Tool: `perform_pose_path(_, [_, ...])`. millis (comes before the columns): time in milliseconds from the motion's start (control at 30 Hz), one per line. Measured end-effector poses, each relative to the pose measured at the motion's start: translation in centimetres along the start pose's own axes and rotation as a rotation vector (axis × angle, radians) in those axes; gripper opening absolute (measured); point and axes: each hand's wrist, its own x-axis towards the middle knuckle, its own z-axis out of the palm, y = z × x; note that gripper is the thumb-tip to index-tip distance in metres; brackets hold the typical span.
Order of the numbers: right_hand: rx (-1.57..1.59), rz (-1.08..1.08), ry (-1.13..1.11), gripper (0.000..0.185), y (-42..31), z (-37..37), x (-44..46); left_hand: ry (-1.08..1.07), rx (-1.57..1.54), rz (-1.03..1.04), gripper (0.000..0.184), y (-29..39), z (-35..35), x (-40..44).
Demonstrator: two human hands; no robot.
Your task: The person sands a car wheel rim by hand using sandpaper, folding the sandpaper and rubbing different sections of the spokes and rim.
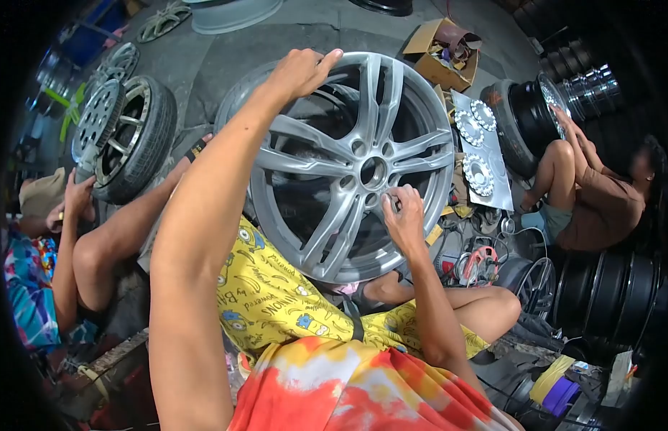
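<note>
Darkness swallows the outer edges of the view. The grey floor [197,61] lies bare beyond the wheel, toward the far left; on the near and right sides, things crowd close. A person at the left [32,287] is partly lost in shadow and cut off, with a tyre [151,144] and a spoked wheel before them. At the right, a person in a brown top [607,208] sits low, hands at another wheel. Near them, a row of black rims [600,294] fades into the dark.

The large grey wheel [377,147] lies face up in the middle, just beyond the wearer's yellow shorts [284,287]; what supports it is mostly covered. A cardboard box [449,75] stands near its far right edge, and a pale sheet [501,179] bearing round pieces lies just right of it. A red power tool [483,264] sits lower right, among cords.

The left hand [302,70] rests over the wheel's far left rim; whether it grips is hard to tell. The right hand [404,215] is at the spokes just right of and nearer than the hub, fingers curled; I cannot tell whether they hold anything.
</note>
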Motion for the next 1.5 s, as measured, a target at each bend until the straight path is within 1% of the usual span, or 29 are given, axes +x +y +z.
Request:
perform_pose_path(33, [0.001,-0.004,0.0,0.008,0.3,-0.4,-0.2,0.004,0.002,-0.001,0.079,0.0,-0.1,0.0])
perform_pose_path(133, [-0.004,0.0,-0.094,0.01,0.6,-1.3,-0.4,-0.009,0.004,-0.008,0.078,0.1,-0.1,0.2])
perform_pose_path(167, [-0.006,0.004,-0.093,0.01,0.5,-1.1,-0.1,0.01,0.004,0.005,0.077,0.1,0.0,0.1])
perform_pose_path(233, [-0.062,-0.043,-0.019,0.011,0.0,-0.6,0.5,0.02,0.004,0.02,0.077,0.3,0.0,-0.3])
perform_pose_path(267, [-0.049,-0.015,-0.04,0.012,-0.1,-0.7,0.4,0.005,0.007,0.007,0.077,0.3,-0.1,-0.4])
perform_pose_path(400, [-0.055,-0.036,-0.078,0.014,0.5,-1.3,-0.4,-0.022,0.013,0.003,0.076,0.3,-0.5,-0.1])
perform_pose_path(467, [-0.076,0.003,-0.108,0.013,0.0,-1.6,-0.3,-0.007,0.006,-0.001,0.076,0.1,-0.1,-0.1])
perform_pose_path(533, [-0.034,-0.001,-0.069,0.013,0.3,-0.5,0.3,0.01,0.005,0.002,0.077,0.1,-0.1,0.0])
perform_pose_path(600, [0.012,-0.011,-0.028,0.012,0.3,-0.2,0.3,-0.049,0.023,-0.022,0.077,0.0,-0.4,0.2])
perform_pose_path(667, [-0.09,-0.007,-0.052,0.013,0.3,-1.0,-0.6,-0.023,0.021,-0.004,0.078,0.0,-0.2,0.2])
perform_pose_path(700, [-0.094,-0.011,-0.052,0.013,0.6,-1.7,-1.3,-0.002,0.019,0.007,0.078,-0.1,-0.1,0.1])
perform_pose_path(767, [-0.02,0.094,-0.081,0.013,1.6,-3.0,-3.0,-0.027,0.019,-0.012,0.078,0.2,-0.5,0.1])
perform_pose_path(800, [-0.019,0.087,-0.086,0.013,1.8,-3.3,-3.7,-0.059,0.022,-0.027,0.077,0.2,-0.7,0.0])
perform_pose_path(867, [0.135,0.33,0.074,0.015,2.1,-3.5,-5.5,-0.05,-0.009,-0.036,0.077,0.2,-0.6,-0.3])
perform_pose_path(900, [0.139,0.333,0.077,0.015,2.0,-3.5,-5.9,-0.038,-0.037,-0.035,0.077,0.3,-0.7,-0.2])
perform_pose_path(967, [0.322,0.552,0.111,0.019,1.7,-3.8,-6.1,-0.016,-0.06,-0.045,0.077,0.4,-1.1,-0.3])
perform_pose_path(1033, [0.327,0.553,0.101,0.022,2.3,-3.4,-6.6,-0.004,-0.089,-0.056,0.077,-0.3,-0.9,-0.4])
perform_pose_path(1100, [0.425,0.532,0.151,0.021,2.7,-2.6,-6.7,0.055,-0.068,-0.107,0.081,-2.0,-1.3,-0.2])
perform_pose_path(1133, [0.443,0.527,0.172,0.02,3.0,-2.3,-6.9,0.036,-0.123,-0.097,0.085,-2.8,-1.9,-0.2])
perform_pose_path(1167, [0.449,0.53,0.174,0.02,3.3,-2.1,-7.2,0.033,-0.117,-0.094,0.085,-3.5,-2.4,-0.5])
perform_pose_path(1233, [0.498,0.574,0.227,0.02,3.7,-1.8,-7.3,-0.024,-0.283,-0.241,0.087,-4.6,-3.4,-0.9])
perform_pose_path(1267, [0.507,0.576,0.236,0.02,3.8,-1.8,-7.3,-0.027,-0.275,-0.232,0.087,-5.3,-4.0,-1.3])
perform_pose_path(1333, [0.526,0.6,0.224,0.022,3.6,-1.9,-7.2,0.007,-0.193,-0.305,0.086,-7.1,-4.3,-2.1])
perform_pose_path(1367, [0.533,0.601,0.238,0.022,3.8,-1.8,-7.1,0.005,-0.186,-0.291,0.086,-7.9,-4.5,-2.6])
perform_pose_path(1433, [0.604,0.612,0.25,0.027,3.9,-1.5,-7.0,-0.007,-0.187,-0.4,0.087,-8.9,-5.0,-3.9])
perform_pose_path(1500, [0.606,0.624,0.212,0.028,3.8,-1.7,-6.7,-0.021,-0.165,-0.419,0.088,-9.8,-5.8,-4.7])
